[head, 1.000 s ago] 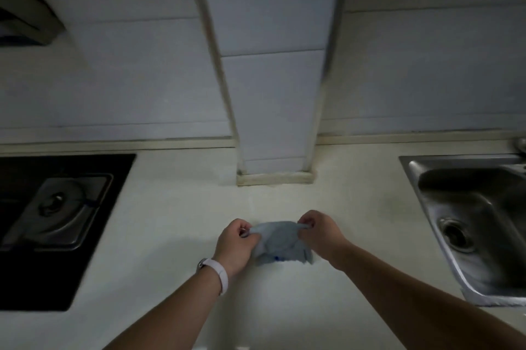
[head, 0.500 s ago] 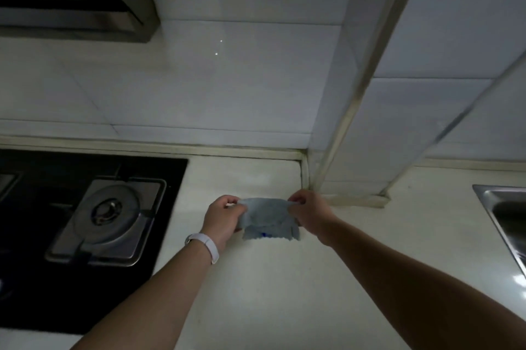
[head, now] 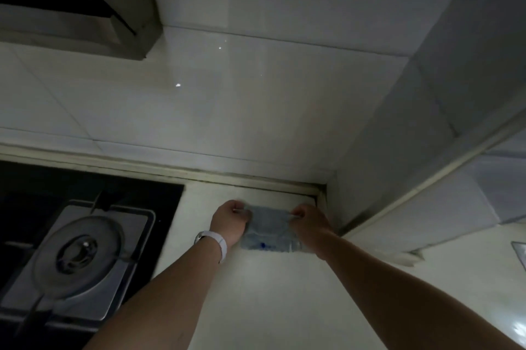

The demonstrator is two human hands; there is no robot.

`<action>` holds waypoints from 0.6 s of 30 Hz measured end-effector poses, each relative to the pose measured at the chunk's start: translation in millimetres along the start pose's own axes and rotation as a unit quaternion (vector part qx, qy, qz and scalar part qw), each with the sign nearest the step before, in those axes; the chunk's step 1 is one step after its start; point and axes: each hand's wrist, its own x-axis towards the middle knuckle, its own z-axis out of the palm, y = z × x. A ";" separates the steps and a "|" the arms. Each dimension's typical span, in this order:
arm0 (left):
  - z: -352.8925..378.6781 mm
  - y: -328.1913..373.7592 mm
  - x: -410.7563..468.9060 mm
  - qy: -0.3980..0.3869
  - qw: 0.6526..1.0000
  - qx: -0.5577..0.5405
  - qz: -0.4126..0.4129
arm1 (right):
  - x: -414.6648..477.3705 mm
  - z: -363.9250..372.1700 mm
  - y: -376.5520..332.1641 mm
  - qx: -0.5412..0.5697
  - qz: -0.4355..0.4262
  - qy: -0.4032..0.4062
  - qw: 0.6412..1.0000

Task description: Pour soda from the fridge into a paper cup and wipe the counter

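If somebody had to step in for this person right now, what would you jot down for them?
Hands: the left hand pinches one top corner of the cloth, and the right hand pinches the other.
Where: the cloth is stretched between them, low over the back of the counter, between the stove and the wall corner.
Done: cloth in hand and spread. No soda or cup is in view, so the pouring cannot be judged.
Left: wipe the counter.
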 end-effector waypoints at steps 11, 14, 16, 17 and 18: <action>2.1 -3.5 10.2 -0.011 0.995 0.080 0.062 | 10.7 -1.8 -0.7 -0.013 -0.001 -0.010 1.000; -6.7 -7.6 -8.7 -0.008 0.992 0.108 0.070 | -5.6 -9.9 -3.0 -0.019 -0.006 -0.019 1.000; -11.9 -18.7 -26.5 -0.016 0.974 0.188 0.125 | -25.1 -17.1 -2.1 -0.047 -0.026 -0.024 0.998; -15.6 -26.2 -37.9 -0.028 0.960 0.232 0.153 | -38.5 -21.1 -1.4 -0.069 -0.043 -0.022 0.996; -17.6 -31.2 -49.0 -0.033 0.941 0.281 0.187 | -49.0 -23.7 1.6 -0.086 -0.061 -0.012 0.994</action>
